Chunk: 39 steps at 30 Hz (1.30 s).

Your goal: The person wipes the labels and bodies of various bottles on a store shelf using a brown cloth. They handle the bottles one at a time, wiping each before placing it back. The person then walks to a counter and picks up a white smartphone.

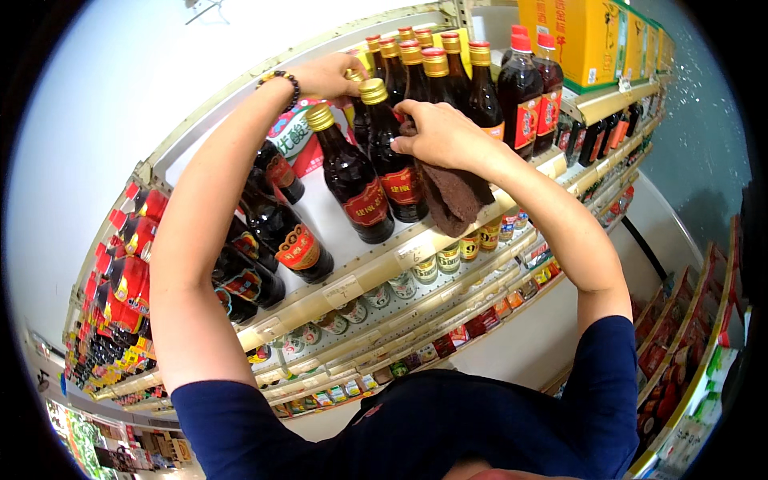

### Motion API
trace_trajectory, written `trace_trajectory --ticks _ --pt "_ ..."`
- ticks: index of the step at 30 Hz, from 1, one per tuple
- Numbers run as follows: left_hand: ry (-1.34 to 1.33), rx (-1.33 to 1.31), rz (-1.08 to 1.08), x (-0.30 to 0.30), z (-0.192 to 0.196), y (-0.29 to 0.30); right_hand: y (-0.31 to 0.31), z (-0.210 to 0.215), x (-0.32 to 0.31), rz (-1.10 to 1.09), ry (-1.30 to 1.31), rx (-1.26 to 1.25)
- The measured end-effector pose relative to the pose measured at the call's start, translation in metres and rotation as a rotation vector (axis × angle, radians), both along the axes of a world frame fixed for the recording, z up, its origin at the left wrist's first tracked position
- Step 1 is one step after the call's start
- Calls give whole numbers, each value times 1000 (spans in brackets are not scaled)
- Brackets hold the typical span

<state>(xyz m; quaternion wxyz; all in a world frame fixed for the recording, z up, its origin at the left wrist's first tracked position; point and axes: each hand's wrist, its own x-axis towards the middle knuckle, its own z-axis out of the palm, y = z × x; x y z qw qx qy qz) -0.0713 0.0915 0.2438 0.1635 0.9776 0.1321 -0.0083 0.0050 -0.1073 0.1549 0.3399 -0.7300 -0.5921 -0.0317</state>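
My left hand, with a beaded bracelet on its wrist, reaches over the top shelf. Its fingers close around the gold-capped neck of a dark glass bottle, mostly hidden behind others. A brown cloth hangs from my right hand, which grips it against the side of a dark bottle with a gold cap and red label. Just left of that stands a matching dark bottle, upright near the shelf's front edge and touched by neither hand.
More dark bottles stand left, beyond a bare strip of white shelf. Red-capped bottles and yellow cartons are at right. Price-tag rails edge the shelf; lower shelves hold jars and packets. Another rack stands lower right.
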Motion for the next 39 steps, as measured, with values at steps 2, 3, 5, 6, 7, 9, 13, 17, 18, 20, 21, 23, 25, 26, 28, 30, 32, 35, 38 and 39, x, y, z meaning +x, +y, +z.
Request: trace_trajectory --ticks 2,3,5,6,7,9,13,17,18,20,21,23,25,26,28,30,32,35,38,39 --pt "4 -10 -38 3 1 3 -1 3 -1 8 11 -18" --pt "9 -10 -55 3 1 1 -2 2 -1 11 28 -26" --pt "-4 41 -4 -5 3 2 -1 2 -3 31 32 5" --pt "-29 77 28 -10 2 -4 -3 0 -3 39 42 27" --pt "-56 114 61 -12 2 -7 -6 0 -4 47 52 49" --pt "-45 417 43 -23 10 -2 -15 -7 -1 77 119 164" --pt "33 490 94 -82 44 -32 -66 -15 -4 170 446 171" --pt "-7 197 155 -153 54 -37 -111 -49 -11 231 624 166" --pt "64 26 186 -157 54 -46 -119 -61 -7 239 692 153" --pt "8 37 186 -181 35 -47 -134 -80 -2 244 829 65" --pt "-18 38 280 -186 26 -53 -142 -89 -3 229 990 76" --pt "-3 -23 320 -196 15 -50 -154 -107 2 205 945 42" --pt "-33 -71 329 -199 11 -56 -164 -126 4 158 1017 59" --pt "-48 -95 332 -197 10 -56 -168 -136 5 133 1053 68" --pt "-197 -126 396 -192 12 -48 -176 -157 6 85 1160 101" --pt "-290 -64 526 -191 18 -24 -181 -169 7 65 1202 120" --pt "-197 268 668 -189 25 8 -184 -180 9 46 1184 115" --pt "-59 317 812 -174 21 33 -187 -189 11 1 1157 108" --pt "61 185 821 -160 18 44 -189 -194 15 -32 1169 117" --pt "103 148 802 -157 18 45 -190 -193 16 -38 1168 117"
